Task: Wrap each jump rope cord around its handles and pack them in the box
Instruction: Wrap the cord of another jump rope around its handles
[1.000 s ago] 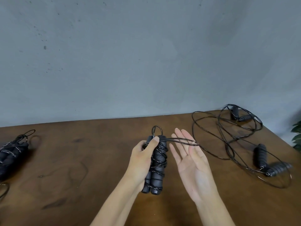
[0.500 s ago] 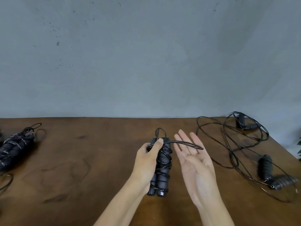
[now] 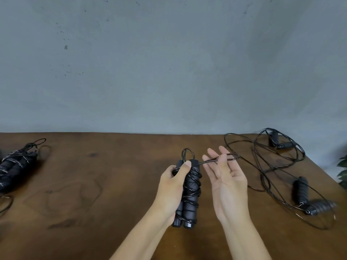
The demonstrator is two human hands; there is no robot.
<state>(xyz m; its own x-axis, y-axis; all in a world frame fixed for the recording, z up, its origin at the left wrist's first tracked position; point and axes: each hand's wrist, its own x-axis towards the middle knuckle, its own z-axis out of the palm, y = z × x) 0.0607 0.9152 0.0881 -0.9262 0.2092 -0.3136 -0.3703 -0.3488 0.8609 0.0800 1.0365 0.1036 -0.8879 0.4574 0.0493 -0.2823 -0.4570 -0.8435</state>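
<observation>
My left hand (image 3: 172, 186) grips a pair of black jump rope handles (image 3: 190, 196) held upright over the table, with the black cord wound round them in several turns. A small loop of cord sticks up above the handle tops. The last loop of cord (image 3: 233, 156) runs right from the top of the handles across my right hand (image 3: 228, 182). That hand is palm up with fingers spread, and its thumb presses the cord against the fingers. No box is in view.
A wrapped jump rope bundle (image 3: 16, 166) lies at the left edge of the brown wooden table (image 3: 93, 184). Two unwrapped ropes lie tangled at the right, with handles at the back (image 3: 281, 143) and at the front (image 3: 308, 199). A green plant (image 3: 342, 169) shows at the right edge.
My right thumb has come up onto the cord, which before lay loose across the open fingers. The view has tilted so the table sits lower in the frame.
</observation>
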